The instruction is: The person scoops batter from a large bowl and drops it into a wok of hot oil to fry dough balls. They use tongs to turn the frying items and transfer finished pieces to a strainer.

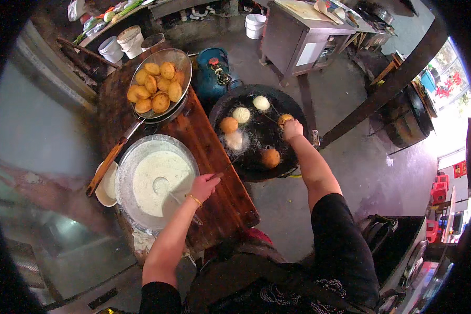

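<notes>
My left hand [205, 186] is closed on the handle of a thin metal tool, between a metal basin of pale batter [149, 168] and the wok. My right hand [292, 129] is over the right side of a black wok [255, 88] of dark oil, apparently closed on a thin metal rod. A browned fried cake [285, 119] lies at its fingertips, partly hidden. Two pale cakes [241, 115] float near the back. At the left are a brown cake [229, 125] and a whitish one [234, 140]; another brown cake [271, 158] is near the front.
A wire strainer [190, 74] of browned cakes rests over a bowl on the wooden table [235, 202], its handle reaching past the basin. A pale bowl [106, 196] is left of the basin. Behind stand a blue gas cylinder [208, 70], a white bucket [255, 26] and a steel cabinet [282, 43].
</notes>
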`<move>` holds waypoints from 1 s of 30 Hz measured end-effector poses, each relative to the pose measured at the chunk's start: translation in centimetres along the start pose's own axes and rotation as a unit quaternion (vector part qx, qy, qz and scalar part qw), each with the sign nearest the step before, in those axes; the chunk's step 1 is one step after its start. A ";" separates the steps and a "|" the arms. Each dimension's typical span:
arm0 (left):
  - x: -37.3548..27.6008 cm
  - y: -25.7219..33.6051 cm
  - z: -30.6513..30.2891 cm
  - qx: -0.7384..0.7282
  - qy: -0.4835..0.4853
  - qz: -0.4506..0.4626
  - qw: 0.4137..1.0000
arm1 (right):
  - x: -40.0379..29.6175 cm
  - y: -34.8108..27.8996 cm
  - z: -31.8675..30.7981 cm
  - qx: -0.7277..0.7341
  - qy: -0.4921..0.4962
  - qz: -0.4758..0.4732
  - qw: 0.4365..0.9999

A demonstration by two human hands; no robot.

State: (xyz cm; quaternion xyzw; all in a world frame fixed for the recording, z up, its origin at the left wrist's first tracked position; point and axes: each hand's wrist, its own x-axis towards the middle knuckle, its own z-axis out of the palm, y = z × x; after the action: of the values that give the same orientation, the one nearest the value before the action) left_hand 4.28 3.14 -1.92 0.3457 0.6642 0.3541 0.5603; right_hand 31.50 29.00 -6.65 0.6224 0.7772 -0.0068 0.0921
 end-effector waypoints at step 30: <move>-3.6 4.9 3.4 0.280 0.036 0.219 0.934 | -4.9 4.2 -3.1 0.305 0.056 0.066 0.948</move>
State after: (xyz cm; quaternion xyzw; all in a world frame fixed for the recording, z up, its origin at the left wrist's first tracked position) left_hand 8.45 2.82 3.69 0.6122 0.6638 0.2800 0.3258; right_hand 36.17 25.61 -2.46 0.6702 0.6991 -0.2023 -0.1457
